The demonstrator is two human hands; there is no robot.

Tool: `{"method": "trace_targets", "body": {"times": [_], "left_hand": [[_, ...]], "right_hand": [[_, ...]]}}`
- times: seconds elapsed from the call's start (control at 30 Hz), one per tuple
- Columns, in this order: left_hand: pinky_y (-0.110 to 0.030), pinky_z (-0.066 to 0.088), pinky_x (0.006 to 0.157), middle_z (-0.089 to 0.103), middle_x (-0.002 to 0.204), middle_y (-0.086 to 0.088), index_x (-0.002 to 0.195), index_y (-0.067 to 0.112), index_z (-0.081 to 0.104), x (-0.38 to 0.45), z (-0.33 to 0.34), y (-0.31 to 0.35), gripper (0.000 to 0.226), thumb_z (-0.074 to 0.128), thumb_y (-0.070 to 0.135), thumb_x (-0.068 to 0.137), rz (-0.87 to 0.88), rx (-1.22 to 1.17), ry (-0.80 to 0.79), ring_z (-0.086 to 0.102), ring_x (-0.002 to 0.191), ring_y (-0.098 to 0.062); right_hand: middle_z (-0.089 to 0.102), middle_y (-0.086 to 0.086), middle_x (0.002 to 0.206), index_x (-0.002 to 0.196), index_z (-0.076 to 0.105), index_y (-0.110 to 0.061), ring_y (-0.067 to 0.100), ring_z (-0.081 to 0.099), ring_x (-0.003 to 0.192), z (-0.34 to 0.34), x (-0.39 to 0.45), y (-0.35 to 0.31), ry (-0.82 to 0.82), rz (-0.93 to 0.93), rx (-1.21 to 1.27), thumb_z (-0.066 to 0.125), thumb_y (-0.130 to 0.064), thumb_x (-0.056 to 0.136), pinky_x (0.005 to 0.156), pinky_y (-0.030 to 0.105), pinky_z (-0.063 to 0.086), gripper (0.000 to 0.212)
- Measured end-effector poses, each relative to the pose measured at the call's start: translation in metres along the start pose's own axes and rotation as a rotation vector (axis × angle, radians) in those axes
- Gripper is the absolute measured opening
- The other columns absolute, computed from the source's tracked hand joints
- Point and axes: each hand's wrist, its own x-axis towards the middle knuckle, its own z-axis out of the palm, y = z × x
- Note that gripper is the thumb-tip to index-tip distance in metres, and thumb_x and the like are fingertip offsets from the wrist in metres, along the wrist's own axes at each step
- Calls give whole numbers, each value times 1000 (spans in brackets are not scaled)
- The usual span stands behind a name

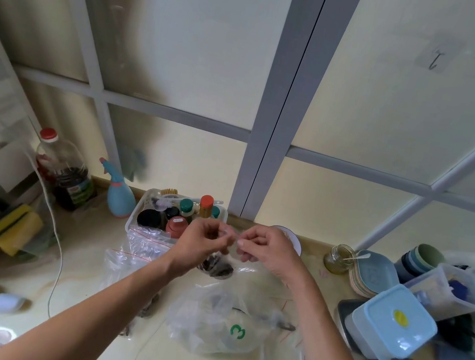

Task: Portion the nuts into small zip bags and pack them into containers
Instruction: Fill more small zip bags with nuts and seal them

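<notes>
My left hand [204, 244] and my right hand [265, 251] are raised over the counter, both pinching the top edge of a small clear zip bag [218, 265] that hangs between them with dark nuts in its bottom. Below lies a crumpled clear plastic bag [216, 323] with a green mark. Several empty zip bags [131, 253] with red seal lines lie to the left. A light blue lidded container [394, 323] sits on the right, and a clear open container [449, 291] stands behind it.
A white basket [139, 211] of jars stands at the back. A blue spray bottle [120, 195] and a dark sauce bottle [66, 171] stand back left. A glass jar [337, 258], stacked plates [370, 275] and cups [419, 258] are at right. A white cable [58, 260] crosses the counter.
</notes>
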Motion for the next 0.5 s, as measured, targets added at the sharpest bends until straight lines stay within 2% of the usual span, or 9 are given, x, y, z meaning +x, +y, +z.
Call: {"method": "trace_targets", "body": {"times": [0.07, 0.17, 0.23, 0.33, 0.5], "left_hand": [[-29, 57, 72, 72, 86, -15, 94, 3, 74, -2, 0, 1, 12, 68, 13, 95, 0, 1, 16, 64, 71, -20], [-24, 54, 69, 68, 81, -18, 92, -3, 72, -4, 1, 0, 17, 66, 12, 96, -7, -39, 51, 62, 70, -15], [-18, 50, 65, 64, 73, -9, 84, 0, 70, -5, 3, -1, 17, 64, 10, 97, -23, -65, 57, 58, 66, -10], [-20, 51, 67, 65, 73, -4, 83, 8, 70, -7, 4, -4, 16, 64, 12, 98, -43, -82, 52, 61, 69, -14], [-25, 54, 72, 69, 80, -7, 93, 0, 71, -6, 6, -7, 19, 63, 16, 99, -49, -42, 44, 63, 74, -17]], "right_hand": [[78, 7, 81, 94, 73, -13, 24, 75, 76, 2, 2, 1, 23, -2, -54, 76, -20, 91, 75, 33, 57, 8], [77, 5, 79, 90, 71, -14, 17, 73, 69, 6, 2, 0, 41, 2, -68, 76, -26, 90, 71, 29, 55, 13], [76, 5, 76, 85, 69, -16, 15, 70, 65, 9, 3, 0, 51, -5, -65, 76, -27, 89, 66, 25, 52, 14], [73, 2, 71, 80, 67, -20, 14, 68, 63, 12, 3, 2, 76, -14, -70, 74, -22, 90, 64, 24, 50, 13], [72, 1, 69, 76, 66, -22, 13, 67, 62, 17, 2, 2, 101, -40, -102, 73, -19, 89, 63, 24, 51, 15]]}}
